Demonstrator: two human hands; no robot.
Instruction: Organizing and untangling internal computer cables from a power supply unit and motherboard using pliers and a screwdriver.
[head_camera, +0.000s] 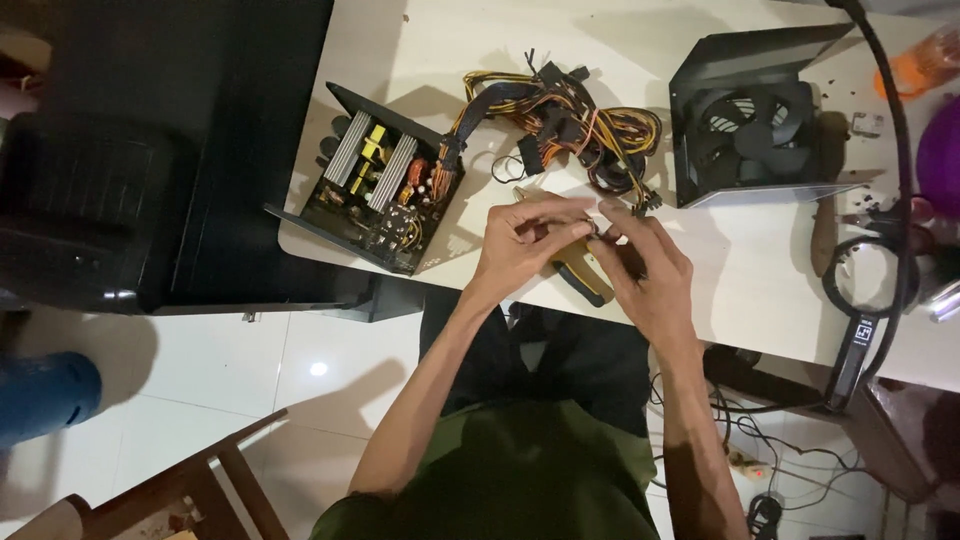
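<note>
White table (760, 290) over pale tile floor, dark cabinet to the left. Opened black power supply case (375, 190) holds circuit board w/ yellow transformers, grey heatsinks, capacitors; its cable bundle (560, 120) spills out beside it. Separate cover w/ black fan (755, 130) sits right. Left hand (520, 240) & right hand (645, 265) meet at table edge, fingers pinched on a small metal part (597, 228), too small to identify. Yellow-handled tool (580, 272) lies beneath hands.

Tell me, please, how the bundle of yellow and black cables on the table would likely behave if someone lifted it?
The cable bundle would probably flop and sag, since its many thin wires lie in loose loops. It would likely tug the opened power supply, as the wires run into that case. Loose connector ends may snag.
</note>
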